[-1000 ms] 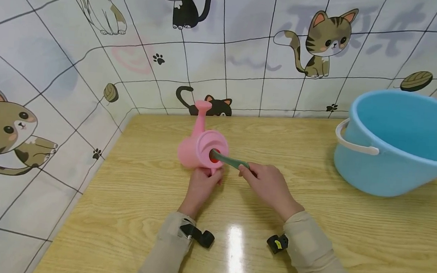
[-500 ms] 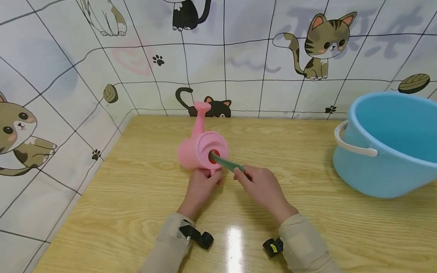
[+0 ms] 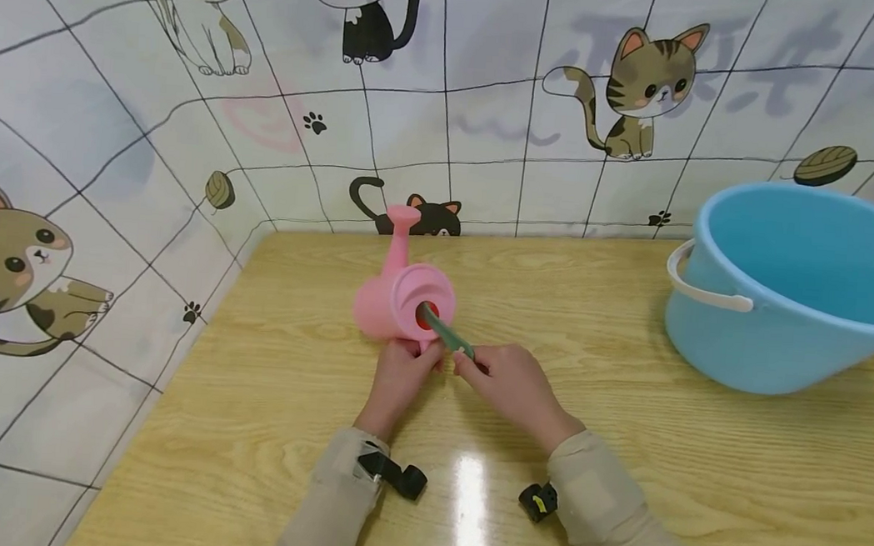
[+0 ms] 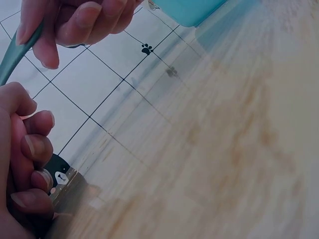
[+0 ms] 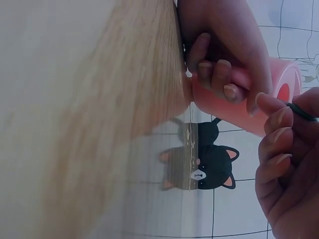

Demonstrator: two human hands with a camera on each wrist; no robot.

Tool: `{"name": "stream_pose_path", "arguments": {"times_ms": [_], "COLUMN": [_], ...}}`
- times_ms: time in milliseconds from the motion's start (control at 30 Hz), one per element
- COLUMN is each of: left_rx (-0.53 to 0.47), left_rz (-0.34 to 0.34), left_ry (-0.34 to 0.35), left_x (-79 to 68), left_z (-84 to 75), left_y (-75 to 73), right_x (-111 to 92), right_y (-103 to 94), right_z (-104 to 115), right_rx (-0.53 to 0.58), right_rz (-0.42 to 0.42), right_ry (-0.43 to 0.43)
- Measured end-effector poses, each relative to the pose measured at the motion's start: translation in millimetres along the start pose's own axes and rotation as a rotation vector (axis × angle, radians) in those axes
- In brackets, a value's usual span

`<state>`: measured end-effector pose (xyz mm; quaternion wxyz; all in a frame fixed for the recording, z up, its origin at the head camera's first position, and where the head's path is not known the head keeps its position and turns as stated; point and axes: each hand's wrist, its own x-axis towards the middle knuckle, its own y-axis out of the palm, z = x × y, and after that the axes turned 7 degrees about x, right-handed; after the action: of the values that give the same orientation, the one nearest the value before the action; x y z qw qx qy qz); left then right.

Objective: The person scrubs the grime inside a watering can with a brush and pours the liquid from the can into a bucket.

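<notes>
Two hands are working at a pink watering can [image 3: 378, 307], which is standing upright on a wood-grained table [image 3: 274, 363]. The left hand [image 3: 400, 379] is gripping the can's handle [image 5: 240, 78], its fingers curling around it at the can's near side. The right hand [image 3: 513, 386] is grasping a green tool [image 3: 448, 332], pinching it between thumb and fingers, just beside the can on its near right. From that grip the tool is slanting into the can's round mouth, its far end reaching inside. Something red [image 3: 433, 309] is showing within the mouth; from this angle I cannot fairly tell whether it is loose contents or part of the can. The can's spout [image 3: 399, 250] is pointing away from the person. Well to the can's right, a light blue bucket [image 3: 763, 351] is standing, its white handle [image 3: 713, 298] hanging on the side toward the can and its blue inner wall showing. Behind the can, a cat-printed wall covering [image 3: 488, 176] is rising.
</notes>
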<state>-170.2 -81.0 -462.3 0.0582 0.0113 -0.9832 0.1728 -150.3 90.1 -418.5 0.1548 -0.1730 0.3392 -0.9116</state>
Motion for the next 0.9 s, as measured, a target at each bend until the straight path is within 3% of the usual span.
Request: {"name": "stream_pose_path", "arguments": {"times_ms": [200,467,667,900], "left_rx": [-0.022,0.004,0.064,0.029], "left_rz": [0.007,-0.008,-0.022,-0.021], "left_ry": [0.032,-0.003,-0.002,0.035], "left_x": [-6.4,2.1,1.7,1.7], "left_z": [-14.1,9.2,10.2,8.8], "left_y": [-3.3,2.0,2.1,2.0], "right_x": [-0.8,0.2,0.0,0.5], "right_y": [2.0,0.8,-2.9,-1.6], "right_z": [1.4,2.4,4.3,4.1], "right_rx": [0.004,0.036,0.056,0.058], "right_rz": [0.006,0.042,0.099,0.105], "right_ry": [0.035,0.069,0.091,0.102]}}
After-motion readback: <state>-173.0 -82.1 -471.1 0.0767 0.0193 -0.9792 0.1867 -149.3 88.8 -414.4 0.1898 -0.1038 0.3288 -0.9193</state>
